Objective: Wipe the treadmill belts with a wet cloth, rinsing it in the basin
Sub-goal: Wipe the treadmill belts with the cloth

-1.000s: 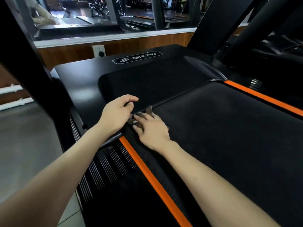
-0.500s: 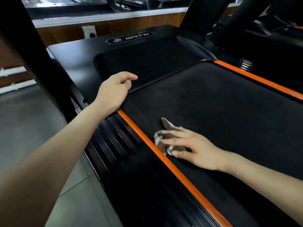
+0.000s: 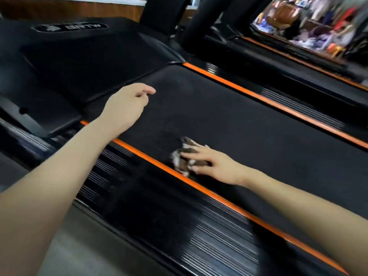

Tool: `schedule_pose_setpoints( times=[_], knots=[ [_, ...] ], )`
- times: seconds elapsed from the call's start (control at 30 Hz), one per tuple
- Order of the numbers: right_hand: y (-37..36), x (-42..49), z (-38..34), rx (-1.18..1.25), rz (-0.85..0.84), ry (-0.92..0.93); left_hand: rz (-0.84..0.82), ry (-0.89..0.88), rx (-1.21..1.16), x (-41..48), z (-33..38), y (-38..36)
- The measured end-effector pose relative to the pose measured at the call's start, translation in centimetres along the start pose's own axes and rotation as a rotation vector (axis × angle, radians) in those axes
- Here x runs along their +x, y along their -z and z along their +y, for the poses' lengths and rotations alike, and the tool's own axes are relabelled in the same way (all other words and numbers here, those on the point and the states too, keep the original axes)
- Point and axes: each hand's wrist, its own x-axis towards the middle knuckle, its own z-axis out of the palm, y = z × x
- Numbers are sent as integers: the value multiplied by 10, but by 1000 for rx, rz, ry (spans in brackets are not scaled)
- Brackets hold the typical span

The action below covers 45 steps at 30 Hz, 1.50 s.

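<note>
The right hand (image 3: 216, 166) lies flat on a crumpled, brown-and-white cloth (image 3: 184, 156), its fingers (image 3: 191, 154) stretched out straight and a little spread, pressing the cloth down rather than closing round it. The cloth sits on the black treadmill belt (image 3: 249, 120), close to the belt's left edge and just beside the left orange stripe (image 3: 201, 189) that runs along it; a corner of the cloth sticks out beyond the fingertips toward the front of the machine. The picture is blurred here, so the cloth's folds are hard to read. The left hand (image 3: 125, 108) holds nothing: it is over the front left corner of the belt with the fingers loosely curled and the forefinger pointing out a little, and I cannot tell whether it touches the surface. Outside the left stripe lies the ribbed black side rail (image 3: 209, 232), and a grey floor (image 3: 79, 248) shows beyond it. A matching right orange stripe (image 3: 278, 105) borders the belt's far edge. At the front end of the belt rises the black motor cover (image 3: 89, 62) with an oval logo plate (image 3: 69, 27). Past the right edge stands a neighbouring treadmill (image 3: 298, 58), and behind it a blurred jumble of colourful goods (image 3: 318, 22).
</note>
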Motion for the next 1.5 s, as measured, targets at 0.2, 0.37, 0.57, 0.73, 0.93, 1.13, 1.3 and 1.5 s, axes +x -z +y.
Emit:
schedule_pose_setpoints(
  times=[0.2, 0.37, 0.57, 0.73, 0.93, 1.13, 1.3, 1.5],
  knots=[
    [24, -157, 35, 176, 144, -370, -162, -66, 115, -2, 15, -35],
    [2, -101, 27, 82, 299, -351, -333, -107, 178, 0, 23, -81],
    [-3, -58, 19, -29, 316, -302, -373, -37, 278, 0, 16, -113],
    [-5, -119, 22, -18, 216, -240, -422, 123, 204, -3, -11, -110],
    [-20, -62, 0, -41, 319, -183, -411, 181, -166, 1, -32, -108],
    [-25, -52, -8, -26, 287, -177, -398, 223, 51, 4, -30, -108],
    [-3, -172, 28, -114, 253, -281, -417, 125, 306, -12, 11, -151],
    [37, -401, 78, -138, 265, -848, -662, -106, 569, -62, 67, -237]
  ],
)
